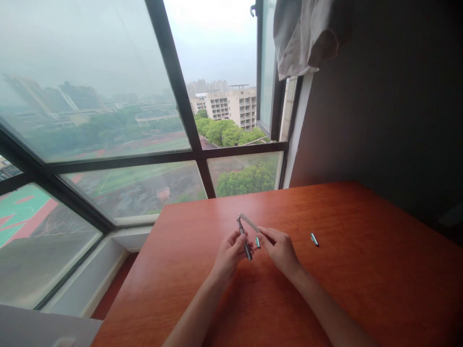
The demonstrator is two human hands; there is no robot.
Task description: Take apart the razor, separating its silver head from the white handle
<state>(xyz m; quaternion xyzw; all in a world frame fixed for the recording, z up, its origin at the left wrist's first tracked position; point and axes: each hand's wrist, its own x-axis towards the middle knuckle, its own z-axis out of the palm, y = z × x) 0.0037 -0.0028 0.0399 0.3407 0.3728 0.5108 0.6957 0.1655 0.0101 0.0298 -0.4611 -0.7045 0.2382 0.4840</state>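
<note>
Beside the big window (pixel 108 120), above the red-brown table (pixel 361 289), the left hand (pixel 231 251) grips a dark slim rod (pixel 246 249) and the right hand (pixel 281 248) pinches a grey bar (pixel 249 220) that meets the rod's top. A small green piece (pixel 257 242) shows between the hands (held or not, unclear). A second green piece (pixel 314 239) lies on the table, off right.

Flat grey daylight pours through the big window (pixel 108 96); haze blurs the far buildings (pixel 231 103). The wall (pixel 379 106) at right lies in deep shade. The table (pixel 343 289) shows a mild sheen; the left hand (pixel 231 250) and right hand (pixel 280 248) cast faint shadows. Frame lines bow near the edges.
</note>
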